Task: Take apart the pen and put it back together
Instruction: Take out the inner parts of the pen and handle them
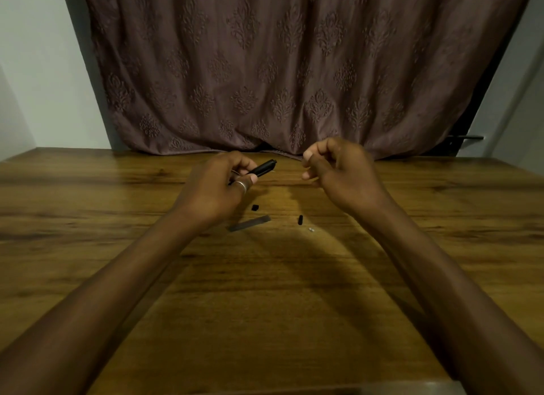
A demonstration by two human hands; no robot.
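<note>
My left hand [220, 182], with a ring on one finger, grips a black pen barrel [265, 168] that points up and to the right. My right hand [335, 171] hovers a short way to the right of the barrel's end, fingers curled and pinched; whether it holds a small part I cannot tell. On the wooden table [265, 291] below the hands lie loose pen parts: a small black piece [255, 207], a flat grey strip [248, 223], a short black cylinder [300, 219] and a tiny silvery spring [311, 230].
A brown patterned curtain [279, 70] hangs behind the table's far edge. Pale walls stand at both sides, and a dark handle [465, 138] juts out at the right.
</note>
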